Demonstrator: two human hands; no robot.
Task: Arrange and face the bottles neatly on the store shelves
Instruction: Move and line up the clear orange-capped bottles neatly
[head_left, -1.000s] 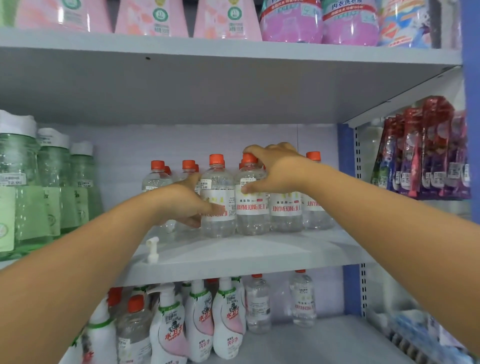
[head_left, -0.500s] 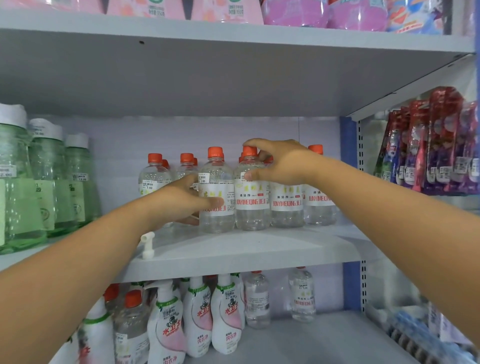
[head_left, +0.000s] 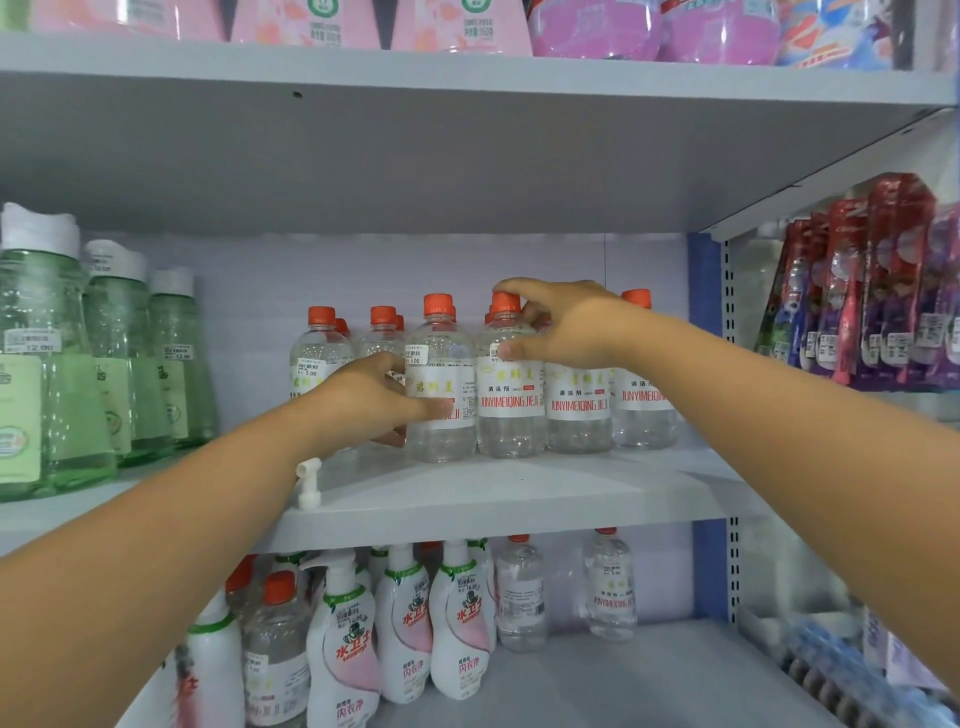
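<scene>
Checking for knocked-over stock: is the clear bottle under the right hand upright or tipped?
Upright. The clear bottle stands base-down on the shelf, orange cap on top, label text level; the right hand grips its neck.

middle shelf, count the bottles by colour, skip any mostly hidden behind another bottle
green bottles: 3
clear bottles with orange caps: 6
total: 9

The clear bottles (head_left: 510, 384) on the middle shelf carry white labels reading "JUNYIMEIQINGJIEJI" in red, and small price stickers (head_left: 310, 370) reading "5.00". The green bottles (head_left: 41, 364) at left bear stickers reading "12.00". One clear bottle (head_left: 612, 592) on the lower shelf shows the same red wording.
</scene>
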